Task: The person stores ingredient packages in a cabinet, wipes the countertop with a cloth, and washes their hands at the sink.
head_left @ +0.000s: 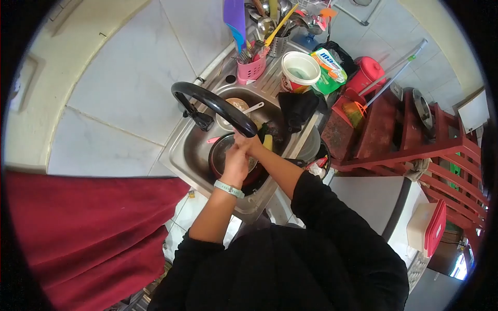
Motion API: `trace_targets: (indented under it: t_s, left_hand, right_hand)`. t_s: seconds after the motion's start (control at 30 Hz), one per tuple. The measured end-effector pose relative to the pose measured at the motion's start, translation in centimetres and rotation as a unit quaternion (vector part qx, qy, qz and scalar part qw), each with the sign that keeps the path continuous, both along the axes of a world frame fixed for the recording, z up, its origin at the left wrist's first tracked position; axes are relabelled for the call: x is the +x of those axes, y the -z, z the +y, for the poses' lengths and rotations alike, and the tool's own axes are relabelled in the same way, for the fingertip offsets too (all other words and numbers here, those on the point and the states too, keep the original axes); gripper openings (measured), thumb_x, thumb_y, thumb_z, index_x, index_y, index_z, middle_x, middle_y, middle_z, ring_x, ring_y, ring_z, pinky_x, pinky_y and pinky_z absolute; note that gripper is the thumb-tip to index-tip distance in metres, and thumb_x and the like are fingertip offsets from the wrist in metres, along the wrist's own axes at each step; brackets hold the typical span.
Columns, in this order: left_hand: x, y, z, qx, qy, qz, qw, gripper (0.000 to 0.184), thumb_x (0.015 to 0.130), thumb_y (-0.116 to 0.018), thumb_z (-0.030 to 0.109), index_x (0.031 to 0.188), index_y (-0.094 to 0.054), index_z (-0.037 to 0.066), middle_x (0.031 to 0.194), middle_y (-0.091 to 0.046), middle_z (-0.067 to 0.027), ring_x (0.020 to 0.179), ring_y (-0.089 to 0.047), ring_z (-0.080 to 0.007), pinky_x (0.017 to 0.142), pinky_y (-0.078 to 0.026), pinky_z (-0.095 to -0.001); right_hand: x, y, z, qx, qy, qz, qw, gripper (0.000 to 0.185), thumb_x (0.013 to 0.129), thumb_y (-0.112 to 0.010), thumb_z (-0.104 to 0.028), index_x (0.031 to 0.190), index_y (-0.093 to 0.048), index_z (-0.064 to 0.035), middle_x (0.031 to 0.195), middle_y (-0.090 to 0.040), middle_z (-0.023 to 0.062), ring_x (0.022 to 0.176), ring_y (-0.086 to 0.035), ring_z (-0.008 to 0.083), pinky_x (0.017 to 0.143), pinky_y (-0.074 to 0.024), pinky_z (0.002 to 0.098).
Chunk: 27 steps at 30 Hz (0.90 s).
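Observation:
My left hand point(236, 159), with a pale band point(229, 189) at the wrist, looks closed over the sink point(188, 154). Against it lies my right hand point(249, 144), its fingers hidden behind the left hand and the faucet. Whether anything is held between them I cannot make out. The black curved faucet point(211, 95) arches over both hands. Below them sits a dark round pan point(215, 158). Farther back in the basin, a bowl point(237, 103) stands with a white-handled utensil point(254, 108) across it. A yellow item point(267, 142) lies close to my right wrist.
On the drainboard point(268, 85) are a pink cutlery basket point(251, 69), a metal utensil holder point(278, 45) and a white tub point(301, 67). Black cloth point(298, 108) lies by the sink's right edge. A red slatted rack point(386, 127) stands right; a red curtain point(93, 228) hangs left.

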<state>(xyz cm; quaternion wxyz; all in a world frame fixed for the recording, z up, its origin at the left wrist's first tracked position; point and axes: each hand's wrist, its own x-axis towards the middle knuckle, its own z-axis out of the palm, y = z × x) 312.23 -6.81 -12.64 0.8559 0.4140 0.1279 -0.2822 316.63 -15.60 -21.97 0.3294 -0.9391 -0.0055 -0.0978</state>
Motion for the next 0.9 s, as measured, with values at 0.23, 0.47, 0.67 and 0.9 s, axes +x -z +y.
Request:
trace_targets:
  t_s: [0.23,0.47,0.67,0.9]
  left_hand:
    - [2.1,1.2,-0.2,0.265,0.019,-0.061,0.962,0.024,0.073,-0.067,0.009,0.09,-0.06,-0.007,0.085,-0.063,-0.0115,0.074,-0.06,-0.0178,0.066,-0.046,-0.0276]
    - [4.1,2.0,1.0,0.303,0.085,-0.078,0.946,0.021,0.079,-0.057,0.014,0.071,-0.06,-0.005,0.071,-0.06,-0.0102,0.06,-0.056,-0.0124,0.049,-0.041,-0.0274]
    - [4.3,1.8,1.8,0.14,0.085,0.041,0.986,0.027,0.089,-0.04,0.017,0.082,-0.054,-0.005,0.076,-0.058,-0.0125,0.058,-0.057,-0.0162,0.047,-0.045,-0.0289]
    - [5.9,2.9,5.7,0.015,0.01,-0.04,0.999,0.017,0.086,-0.047,0.009,0.098,-0.051,-0.002,0.093,-0.057,-0.0106,0.082,-0.056,-0.0177,0.068,-0.046,-0.0264]
  right_hand:
    - [-2.6,-3.1,1.3,-0.12,-0.039,0.014,0.992,0.031,0.077,-0.048,-0.022,0.099,-0.057,-0.0029,0.104,-0.054,0.0259,0.099,-0.053,0.0361,0.084,-0.0414,0.0406]
    - [-6.5,-9.3,-0.6,-0.251,-0.281,0.017,0.926,0.04,0.079,-0.044,-0.017,0.11,-0.047,0.0083,0.121,-0.042,0.0284,0.115,-0.04,0.0398,0.099,-0.0299,0.0432]
    - [-6.8,-8.8,0.0,0.01,-0.238,-0.118,0.964,0.027,0.076,-0.056,-0.01,0.098,-0.054,0.0053,0.098,-0.055,0.0209,0.101,-0.051,0.0335,0.09,-0.0393,0.0386]
    - [-7.0,-7.0,1.9,0.613,0.12,0.153,0.766,0.018,0.082,-0.06,-0.017,0.084,-0.059,0.0007,0.07,-0.059,0.002,0.066,-0.056,0.0127,0.058,-0.0453,0.0238]
